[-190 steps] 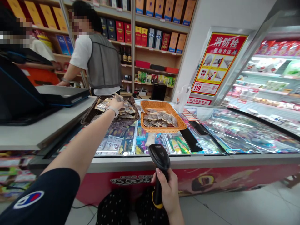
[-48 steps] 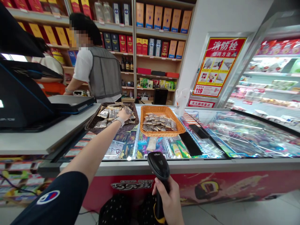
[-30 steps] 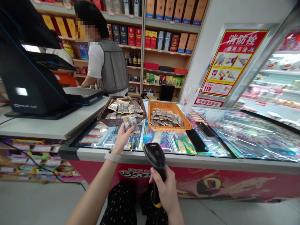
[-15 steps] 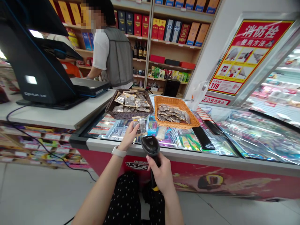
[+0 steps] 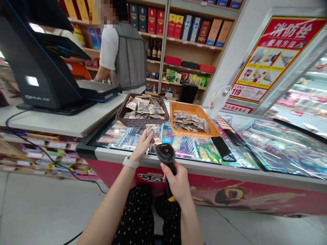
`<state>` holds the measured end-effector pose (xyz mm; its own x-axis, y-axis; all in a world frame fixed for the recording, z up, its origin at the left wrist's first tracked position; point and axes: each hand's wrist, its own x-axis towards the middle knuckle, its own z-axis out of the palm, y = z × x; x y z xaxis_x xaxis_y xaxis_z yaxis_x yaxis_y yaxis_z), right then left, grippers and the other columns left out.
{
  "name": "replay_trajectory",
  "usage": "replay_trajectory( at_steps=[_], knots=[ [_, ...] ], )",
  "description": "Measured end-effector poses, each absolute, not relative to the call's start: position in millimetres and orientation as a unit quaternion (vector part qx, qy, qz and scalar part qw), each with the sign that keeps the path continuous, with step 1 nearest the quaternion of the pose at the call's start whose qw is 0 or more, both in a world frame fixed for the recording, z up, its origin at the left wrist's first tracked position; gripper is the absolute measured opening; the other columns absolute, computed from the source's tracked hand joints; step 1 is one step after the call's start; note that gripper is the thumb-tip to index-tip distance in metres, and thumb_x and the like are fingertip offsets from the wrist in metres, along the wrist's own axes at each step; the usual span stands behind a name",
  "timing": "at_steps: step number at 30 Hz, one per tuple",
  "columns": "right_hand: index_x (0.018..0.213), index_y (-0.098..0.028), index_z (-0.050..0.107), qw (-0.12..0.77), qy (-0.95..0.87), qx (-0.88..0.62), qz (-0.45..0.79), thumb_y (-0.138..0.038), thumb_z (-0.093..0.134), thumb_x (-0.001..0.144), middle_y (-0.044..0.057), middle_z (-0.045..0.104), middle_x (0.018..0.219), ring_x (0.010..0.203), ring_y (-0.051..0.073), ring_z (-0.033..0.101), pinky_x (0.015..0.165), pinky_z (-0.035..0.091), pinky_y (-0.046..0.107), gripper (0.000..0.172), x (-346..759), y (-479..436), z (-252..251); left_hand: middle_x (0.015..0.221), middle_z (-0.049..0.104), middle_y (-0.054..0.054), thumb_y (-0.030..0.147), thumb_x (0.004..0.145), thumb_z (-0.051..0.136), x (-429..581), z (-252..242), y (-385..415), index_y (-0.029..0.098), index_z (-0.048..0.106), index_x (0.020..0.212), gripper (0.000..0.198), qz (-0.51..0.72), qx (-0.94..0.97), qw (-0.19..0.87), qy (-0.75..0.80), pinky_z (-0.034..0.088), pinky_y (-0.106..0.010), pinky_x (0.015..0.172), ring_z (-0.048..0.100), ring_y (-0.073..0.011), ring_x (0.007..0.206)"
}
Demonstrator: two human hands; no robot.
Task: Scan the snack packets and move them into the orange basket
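Observation:
My left hand point(image 5: 143, 145) pinches a small clear snack packet point(image 5: 154, 134) with dark contents, holding it above the freezer's glass near its front edge. Wrapped round the handle of a black barcode scanner point(image 5: 165, 153), my right hand point(image 5: 178, 179) is closed; the scanner's head points at the packet from just below. Behind the packet stands a dark brown woven basket point(image 5: 122, 119) full of similar packets. Right of it, an orange-tan basket point(image 5: 214, 131) holds more small dark packets.
The chest freezer point(image 5: 245, 173) with a glass top runs across in front of me. A black phone-like slab point(image 5: 223, 149) lies on its glass. At left, a checkout machine point(image 5: 48, 85) stands on a white counter point(image 5: 61, 122). A person in a grey vest point(image 5: 131, 58) stands behind.
The view has shifted slightly. My left hand still holds the packet and my right hand still holds the scanner, both in nearly the same place.

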<state>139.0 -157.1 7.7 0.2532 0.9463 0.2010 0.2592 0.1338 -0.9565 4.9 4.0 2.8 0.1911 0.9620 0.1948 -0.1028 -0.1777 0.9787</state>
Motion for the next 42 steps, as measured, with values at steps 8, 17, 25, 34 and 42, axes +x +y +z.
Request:
replay_trajectory(
  at_steps=[8,17,25,34,42],
  knots=[
    [0.081,-0.016,0.071,0.567,-0.493,-0.556,0.354,-0.055,0.067,0.089,0.0,0.063,0.054,0.051,0.016,0.057,0.057,0.046,0.027,0.04,141.3,-163.4,13.3,0.127,0.069,-0.006,0.045,0.083,0.067,3.7,5.1,3.3,0.023,0.059,0.128,0.051,0.532,0.58,0.497,0.367,0.057,-0.033,0.094,0.066,-0.022,0.113],
    [0.082,-0.014,0.074,0.606,-0.442,-0.564,0.346,-0.06,0.069,0.087,0.0,0.062,0.052,0.051,0.015,0.057,0.057,0.046,0.026,0.047,175.6,-174.1,0.4,0.093,0.069,-0.002,0.05,0.08,0.07,20.3,11.0,17.4,0.022,0.062,0.126,0.055,0.535,0.578,0.462,0.407,0.051,-0.027,0.068,0.061,-0.0146,0.073],
    [0.089,-0.012,0.076,0.619,-0.404,-0.58,0.343,-0.068,0.068,0.084,0.0,0.06,0.051,0.051,0.017,0.056,0.056,0.043,0.027,0.057,193.7,-185.7,1.1,0.073,0.057,0.004,0.027,0.08,0.083,125.1,87.0,62.9,0.018,0.057,0.087,0.028,0.464,0.45,0.68,0.345,0.044,-0.017,0.056,0.056,-0.0046,0.058],
    [0.08,-0.016,0.073,0.6,-0.405,-0.609,0.323,-0.072,0.066,0.084,0.001,0.062,0.054,0.054,0.019,0.057,0.057,0.041,0.028,0.056,198.1,-188.4,10.9,0.07,0.06,0.0,0.015,0.086,0.072,169.7,83.8,83.2,0.015,0.06,0.089,0.013,0.366,0.518,0.656,0.409,0.056,-0.025,0.067,0.063,-0.0106,0.061],
    [0.065,-0.021,0.065,0.595,-0.412,-0.628,0.287,-0.073,0.064,0.085,0.003,0.063,0.057,0.058,0.021,0.059,0.062,0.043,0.029,0.056,187.7,-177.0,14.9,0.114,0.073,-0.012,0.022,0.084,0.07,48.8,99.6,111.6,0.016,0.066,0.116,0.033,0.449,0.596,0.406,0.529,0.056,-0.035,0.093,0.07,-0.0228,0.104]
  ],
)
